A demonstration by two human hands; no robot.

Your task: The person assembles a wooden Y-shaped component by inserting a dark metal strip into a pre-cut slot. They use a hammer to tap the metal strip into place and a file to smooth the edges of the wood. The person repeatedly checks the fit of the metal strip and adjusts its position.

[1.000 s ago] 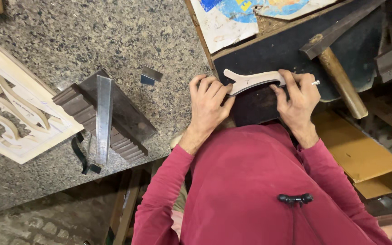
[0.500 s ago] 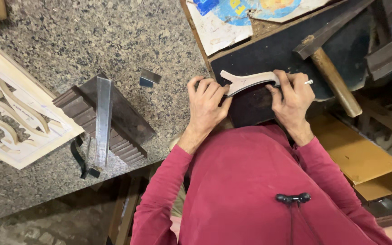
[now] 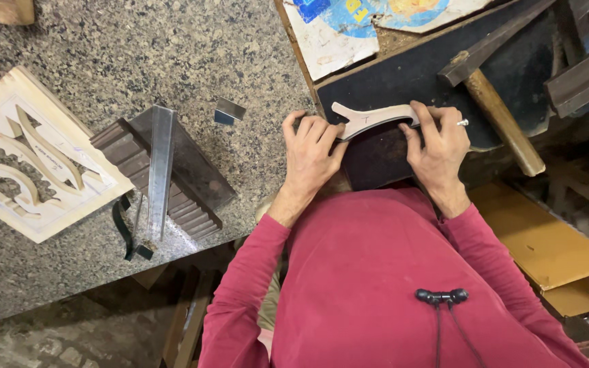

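Both hands clamp the curved wooden cut-out [image 3: 371,117] against the dark block [image 3: 376,160] at twelve o'clock from the body — left hand [image 3: 310,155] on the flared end, right hand [image 3: 438,144] on the narrow tail — thin, light, stiff, likely brittle there.

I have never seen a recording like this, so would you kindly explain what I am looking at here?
No machine here: a camera worn on a person's head looks down at their own two hands and red-sleeved arms. The left hand and right hand together hold a curved pale wooden piece against a dark board. On the speckled stone worktop lie a carved wooden panel, a metal ruler across a dark ridged moulding, and a small metal piece. A hammer rests at right.
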